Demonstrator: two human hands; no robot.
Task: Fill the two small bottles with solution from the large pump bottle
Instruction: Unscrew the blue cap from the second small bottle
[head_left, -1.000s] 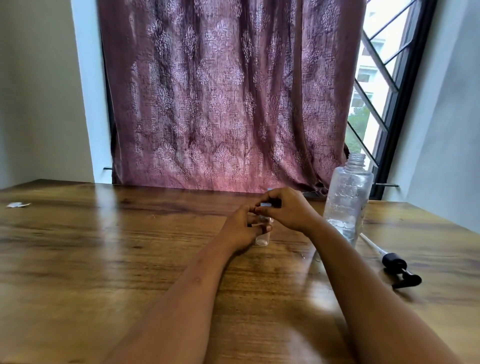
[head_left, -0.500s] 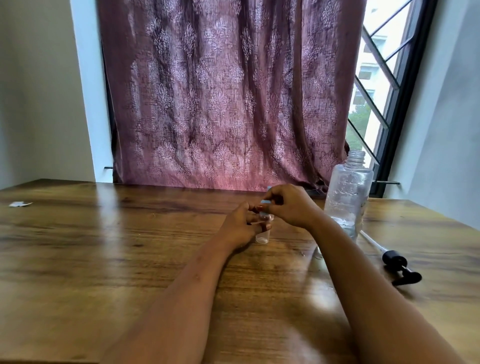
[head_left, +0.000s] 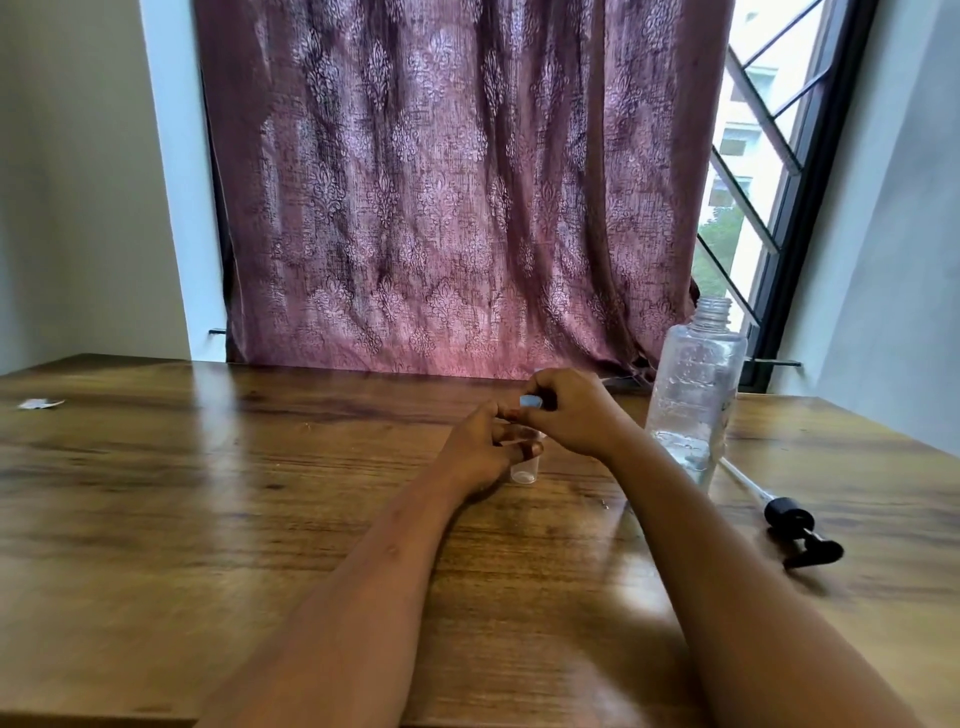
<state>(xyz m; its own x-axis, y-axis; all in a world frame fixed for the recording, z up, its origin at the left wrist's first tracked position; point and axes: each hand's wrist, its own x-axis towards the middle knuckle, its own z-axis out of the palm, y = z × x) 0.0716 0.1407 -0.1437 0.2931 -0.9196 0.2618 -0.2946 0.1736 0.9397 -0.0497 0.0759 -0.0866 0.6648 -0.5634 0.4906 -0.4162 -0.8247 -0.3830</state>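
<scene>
Soft daylight is admitted through the window (head_left: 748, 150) at the right, where the view is blown out to near white. The curtain (head_left: 441, 208) is backlit to a pink glow. Pale glare is spread across the table (head_left: 156, 519). Edges are bowed by the wide lens, and detail is slightly softened.

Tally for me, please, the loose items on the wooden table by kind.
Large clear plastic bottle: 1
Small clear plastic bottle: 1 in view
Pale blue cap: 1
Black pump head with white tube: 1
White paper scrap: 1
Total: 5
</scene>
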